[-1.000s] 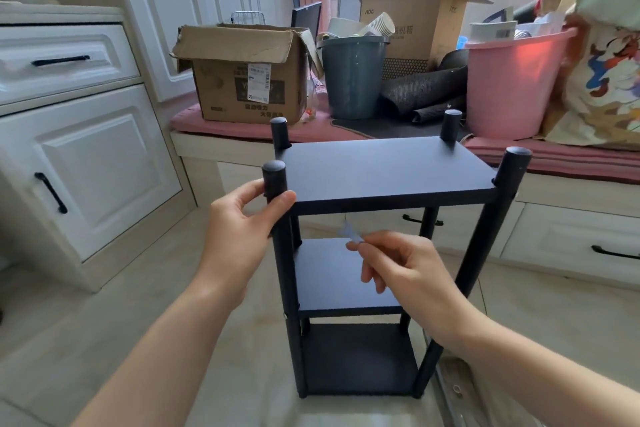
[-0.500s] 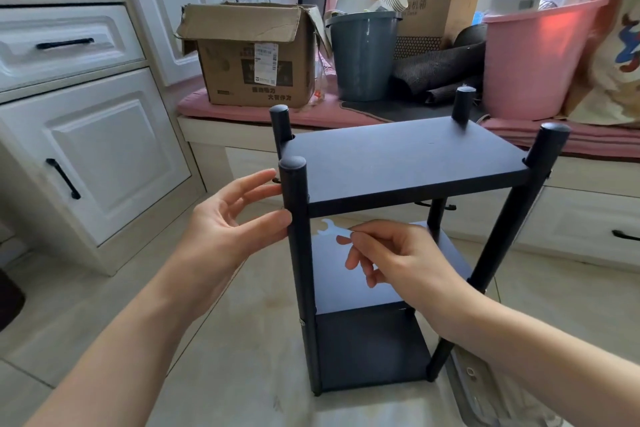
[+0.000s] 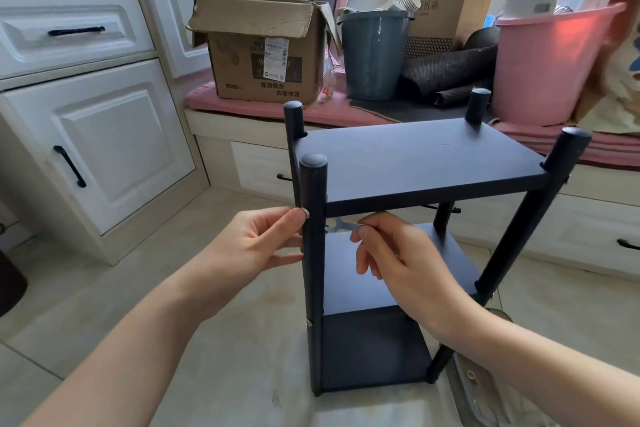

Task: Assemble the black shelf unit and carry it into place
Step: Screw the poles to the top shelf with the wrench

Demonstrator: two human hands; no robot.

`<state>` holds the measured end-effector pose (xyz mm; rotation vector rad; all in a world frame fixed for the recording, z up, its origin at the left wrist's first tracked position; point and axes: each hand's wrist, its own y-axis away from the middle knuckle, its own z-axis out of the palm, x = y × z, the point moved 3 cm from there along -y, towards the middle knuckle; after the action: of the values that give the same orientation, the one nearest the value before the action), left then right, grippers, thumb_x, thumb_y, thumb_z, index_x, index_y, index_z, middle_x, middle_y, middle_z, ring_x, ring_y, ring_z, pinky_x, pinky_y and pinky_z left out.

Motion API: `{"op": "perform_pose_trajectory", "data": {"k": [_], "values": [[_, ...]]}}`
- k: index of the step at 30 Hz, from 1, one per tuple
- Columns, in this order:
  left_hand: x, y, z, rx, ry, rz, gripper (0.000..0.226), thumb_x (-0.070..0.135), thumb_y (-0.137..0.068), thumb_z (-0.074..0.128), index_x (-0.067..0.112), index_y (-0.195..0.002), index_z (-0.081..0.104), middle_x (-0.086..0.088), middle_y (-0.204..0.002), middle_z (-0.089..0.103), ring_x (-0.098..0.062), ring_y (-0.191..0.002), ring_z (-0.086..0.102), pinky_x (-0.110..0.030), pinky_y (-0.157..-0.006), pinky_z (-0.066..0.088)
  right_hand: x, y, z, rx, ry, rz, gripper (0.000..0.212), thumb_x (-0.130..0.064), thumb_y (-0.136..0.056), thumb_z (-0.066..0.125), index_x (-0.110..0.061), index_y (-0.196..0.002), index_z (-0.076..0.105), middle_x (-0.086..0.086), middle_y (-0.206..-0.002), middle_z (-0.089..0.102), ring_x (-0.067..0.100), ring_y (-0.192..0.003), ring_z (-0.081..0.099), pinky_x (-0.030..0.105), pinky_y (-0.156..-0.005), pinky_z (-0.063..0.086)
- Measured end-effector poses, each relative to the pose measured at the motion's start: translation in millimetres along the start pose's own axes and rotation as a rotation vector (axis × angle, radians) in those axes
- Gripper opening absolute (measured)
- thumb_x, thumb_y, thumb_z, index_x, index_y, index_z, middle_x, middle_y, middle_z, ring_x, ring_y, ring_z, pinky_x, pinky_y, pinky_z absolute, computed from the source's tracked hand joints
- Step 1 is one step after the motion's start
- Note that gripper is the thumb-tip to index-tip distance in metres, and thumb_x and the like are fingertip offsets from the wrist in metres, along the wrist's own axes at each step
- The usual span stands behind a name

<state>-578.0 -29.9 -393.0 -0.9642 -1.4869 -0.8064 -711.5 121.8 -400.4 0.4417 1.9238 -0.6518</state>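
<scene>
A person is standing over a black shelf unit (image 3: 398,163) on a tiled floor (image 3: 242,340), the left hand (image 3: 258,243) gripping the near-left post (image 3: 313,253) just under the top shelf. The right hand (image 3: 398,260) is pinching a small flat metal wrench (image 3: 341,226) — its head pointing at that post. Behind, a cardboard box (image 3: 263,55), grey bin (image 3: 374,52) and pink tub (image 3: 543,62) are sitting on a cushioned bench (image 3: 207,99) — white cabinets (image 3: 97,142) are flanking the left.

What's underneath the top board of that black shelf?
Under the top board the right hand pinches a small flat metal wrench beside the front-left post. Below lie a middle board and a bottom board. The hand covers part of the middle board.
</scene>
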Motion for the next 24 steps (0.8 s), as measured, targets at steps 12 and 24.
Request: {"op": "perform_pose_trajectory", "data": {"k": [12,24], "values": [[9.7,7.0,11.3,-0.064,-0.121,0.017,0.045,0.053,-0.091,0.053,0.024,-0.121,0.070,0.006,-0.118,0.074,-0.013,-0.113,0.069,-0.034,-0.102,0.052,11.0,12.2,-9.1,-0.232,0.398,-0.072,0.023,-0.031,-0.102,0.048,-0.036,-0.086,0.065,-0.014,-0.080,0.061,0.001,-0.063,0.052,0.012,-0.058,0.038],[14.2,0.2,18.1,-0.084,0.249,-0.011,0.075,0.021,-0.083,0.071,0.035,-0.144,0.030,-0.008,-0.123,0.072,-0.027,-0.114,0.069,-0.033,-0.092,0.057,-1.5,17.1,-19.7,-0.178,0.527,-0.136,0.022,-0.027,-0.101,0.051,-0.028,-0.094,0.072,-0.015,-0.076,0.066,-0.003,-0.070,0.057,0.009,-0.061,0.041]]}}
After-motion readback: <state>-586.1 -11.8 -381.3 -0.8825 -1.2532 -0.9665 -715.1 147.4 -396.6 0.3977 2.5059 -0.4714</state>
